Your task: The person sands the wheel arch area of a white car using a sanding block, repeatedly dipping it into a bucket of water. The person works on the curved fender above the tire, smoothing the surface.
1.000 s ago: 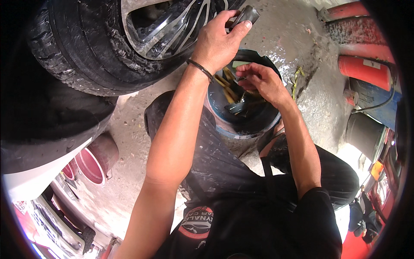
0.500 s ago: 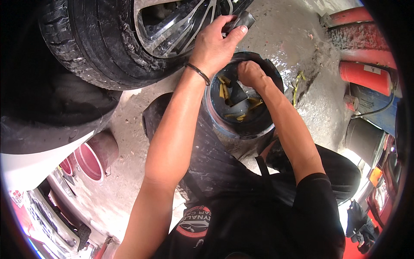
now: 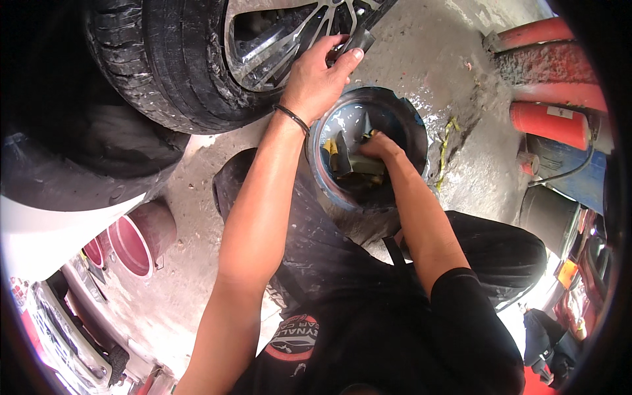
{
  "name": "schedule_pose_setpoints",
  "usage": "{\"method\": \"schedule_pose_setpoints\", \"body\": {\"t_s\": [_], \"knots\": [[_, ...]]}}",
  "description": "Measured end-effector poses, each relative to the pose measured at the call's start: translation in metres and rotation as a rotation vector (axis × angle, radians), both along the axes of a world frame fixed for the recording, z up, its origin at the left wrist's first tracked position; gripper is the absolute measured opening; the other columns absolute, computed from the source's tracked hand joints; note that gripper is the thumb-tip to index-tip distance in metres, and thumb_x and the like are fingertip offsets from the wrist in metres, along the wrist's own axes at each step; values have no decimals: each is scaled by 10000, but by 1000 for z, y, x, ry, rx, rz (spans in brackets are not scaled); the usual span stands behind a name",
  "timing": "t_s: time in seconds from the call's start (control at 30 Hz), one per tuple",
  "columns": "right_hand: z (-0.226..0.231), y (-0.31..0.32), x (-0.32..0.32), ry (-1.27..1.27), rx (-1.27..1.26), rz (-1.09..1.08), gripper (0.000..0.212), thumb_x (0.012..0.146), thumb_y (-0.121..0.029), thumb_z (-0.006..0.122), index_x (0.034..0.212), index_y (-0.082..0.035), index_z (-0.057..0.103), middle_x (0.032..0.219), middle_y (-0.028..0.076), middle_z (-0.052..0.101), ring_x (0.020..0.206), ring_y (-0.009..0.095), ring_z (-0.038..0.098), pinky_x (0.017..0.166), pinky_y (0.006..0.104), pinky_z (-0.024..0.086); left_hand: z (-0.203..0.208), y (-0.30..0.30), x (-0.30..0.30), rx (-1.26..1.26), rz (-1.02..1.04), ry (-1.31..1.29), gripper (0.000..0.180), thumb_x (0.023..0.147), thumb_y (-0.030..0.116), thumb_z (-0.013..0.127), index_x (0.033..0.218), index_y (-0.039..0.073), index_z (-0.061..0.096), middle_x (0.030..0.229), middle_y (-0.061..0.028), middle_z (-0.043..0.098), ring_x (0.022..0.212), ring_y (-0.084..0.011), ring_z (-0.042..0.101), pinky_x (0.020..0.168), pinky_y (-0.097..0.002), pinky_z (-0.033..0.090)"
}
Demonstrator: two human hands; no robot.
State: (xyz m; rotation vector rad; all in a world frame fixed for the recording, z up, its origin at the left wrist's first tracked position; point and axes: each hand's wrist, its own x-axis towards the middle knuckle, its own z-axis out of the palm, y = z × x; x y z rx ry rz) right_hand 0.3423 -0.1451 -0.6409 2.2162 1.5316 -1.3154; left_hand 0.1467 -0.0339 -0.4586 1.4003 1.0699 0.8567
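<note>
My left hand [image 3: 320, 74] is closed around a small dark grey block-like piece [image 3: 359, 45], beside the spokes of a car wheel [image 3: 263, 49] with a dirt-smeared black tyre [image 3: 174, 66]. My right hand [image 3: 382, 146] reaches down into a round dark tub [image 3: 320, 171] with a bluish rim. Its fingers are curled, and a bit of yellow shows at their tips; what they hold is mostly hidden. Shiny water [image 3: 349, 120] lies in the tub, with several flat dark and yellow pieces, among them a dark upright one [image 3: 343, 155].
Red cylinder [image 3: 550, 125], blue container [image 3: 566, 168] and dark bucket [image 3: 550, 214] stand at the right. A yellow strip [image 3: 446, 155] lies on the wet concrete floor [image 3: 474, 178]. Pinkish buckets [image 3: 148, 230] stand at left, below a white car panel [image 3: 46, 237].
My right hand has moved from the tub's far side towards its middle, nearer to me. My left hand still grips the dark piece beside the wheel. The whole view has shifted slightly.
</note>
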Motion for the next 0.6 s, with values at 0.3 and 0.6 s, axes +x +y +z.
{"method": "schedule_pose_setpoints", "body": {"t_s": [0.3,0.6], "knots": [[82,-4,33,166,269,69,500,804,-229,867,1216,9,713,1061,191,767,1009,290,729,914,426,549,0,8,9,24,-4,6,531,1009,428,741,1364,36,689,920,-62,743,769,-132,707,707,-304,551],[145,4,25,112,389,150,542,849,-297,861,1294,-22,716,1135,228,768,1112,377,740,939,440,573,-11,15,23,25,-63,-26,544,1021,436,749,1399,49,681,1008,-16,732,806,-92,678,701,-258,527]]}}
